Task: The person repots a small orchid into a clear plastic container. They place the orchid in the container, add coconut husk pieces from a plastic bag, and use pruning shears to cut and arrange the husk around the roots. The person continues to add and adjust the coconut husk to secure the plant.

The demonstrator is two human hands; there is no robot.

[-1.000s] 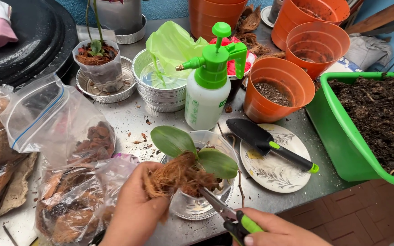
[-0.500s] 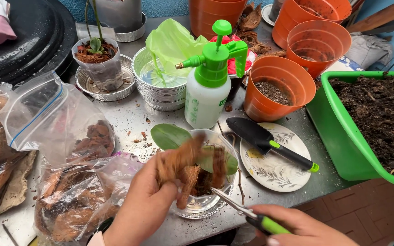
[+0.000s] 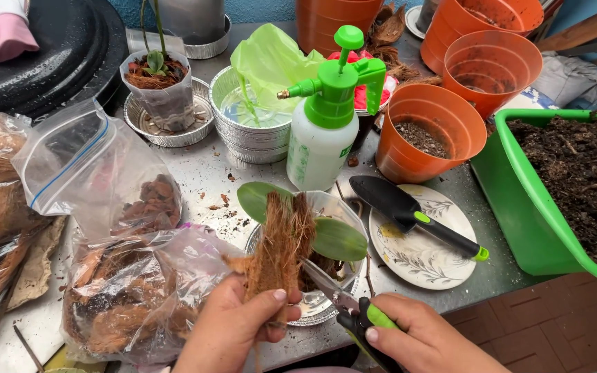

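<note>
The spray bottle [image 3: 323,141] is white with a bright green pump head, and the pots [image 3: 428,131] behind it are orange. The trowel [image 3: 409,214] is black with a green-tipped handle and lies on a cream plate [image 3: 419,255] with a grey leaf pattern. The coconut fibre [image 3: 279,249] is reddish brown against two green leaves [image 3: 338,239], and the scissors [image 3: 357,314] have black and lime-green handles.

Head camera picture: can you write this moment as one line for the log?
left hand: holds coconut fibre piece | right hand: holds scissors, blades at fibre | behind: small plant in clear pot | nearby: trowel on plate
</note>
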